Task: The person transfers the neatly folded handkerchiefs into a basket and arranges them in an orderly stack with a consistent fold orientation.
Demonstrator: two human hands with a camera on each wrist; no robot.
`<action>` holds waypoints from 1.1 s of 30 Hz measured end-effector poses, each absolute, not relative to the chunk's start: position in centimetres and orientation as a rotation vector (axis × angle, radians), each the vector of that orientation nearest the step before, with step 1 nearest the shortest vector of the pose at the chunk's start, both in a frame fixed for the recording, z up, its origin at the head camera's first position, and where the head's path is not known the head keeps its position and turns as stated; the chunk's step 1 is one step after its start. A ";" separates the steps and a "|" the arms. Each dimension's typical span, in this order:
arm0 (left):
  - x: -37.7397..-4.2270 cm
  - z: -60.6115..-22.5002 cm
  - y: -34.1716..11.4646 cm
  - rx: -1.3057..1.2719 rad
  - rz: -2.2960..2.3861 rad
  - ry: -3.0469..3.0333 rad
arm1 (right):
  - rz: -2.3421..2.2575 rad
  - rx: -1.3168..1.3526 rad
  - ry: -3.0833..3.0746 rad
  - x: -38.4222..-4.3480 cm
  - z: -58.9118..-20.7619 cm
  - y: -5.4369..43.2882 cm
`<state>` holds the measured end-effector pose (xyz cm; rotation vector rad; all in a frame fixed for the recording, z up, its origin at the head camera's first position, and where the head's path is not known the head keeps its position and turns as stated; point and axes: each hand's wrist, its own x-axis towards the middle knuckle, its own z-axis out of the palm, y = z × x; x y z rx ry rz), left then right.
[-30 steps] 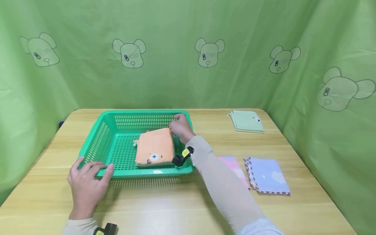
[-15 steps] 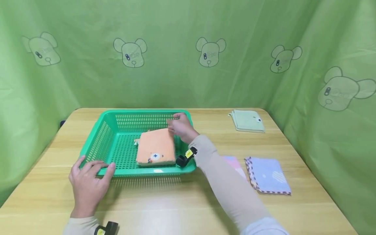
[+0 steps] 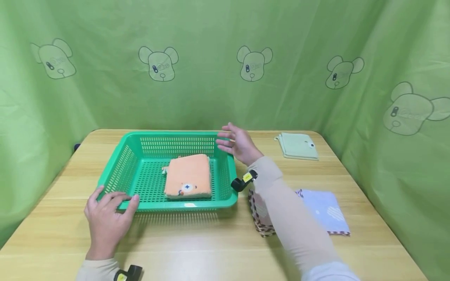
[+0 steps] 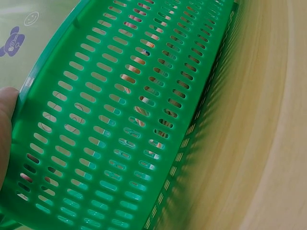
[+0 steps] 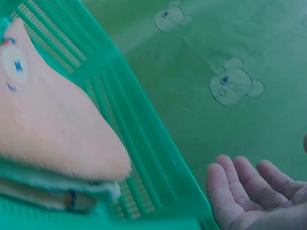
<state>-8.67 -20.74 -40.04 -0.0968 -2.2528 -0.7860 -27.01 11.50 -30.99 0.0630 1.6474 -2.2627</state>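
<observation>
Left hand (image 3: 108, 218) on the near-left corner of a rectangular, slotted green plastic basket (image 3: 207, 204); right hand (image 3: 243, 145) holding nothing.
Left grip hooked over the rim, probably to keep it from sliding on the pale wooden surface (image 3: 197, 244). Right grip loose, fingers extended just beside the right rim. Folded orange cloth with embroidered face (image 3: 188, 173) lies inside, right of centre, neatly squared, likely for compactness.

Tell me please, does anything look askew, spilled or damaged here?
Slightly askew: the folded, square orange cloth inside the rectangular green plastic basket, its far edge not parallel to the basket's. I see nothing spilled or damaged.
</observation>
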 end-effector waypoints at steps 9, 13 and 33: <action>-8.6 -40.1 -20.8 -0.098 -0.783 -2.248 | -2.324 0.139 1.627 -28.4 -31.6 15.9; -8.7 -40.1 -20.8 -0.092 -0.782 -2.250 | -2.339 0.178 1.645 -29.0 -32.6 17.3; -8.9 -40.2 -20.7 -0.086 -0.777 -2.268 | -2.158 0.468 1.888 -30.4 -37.5 25.6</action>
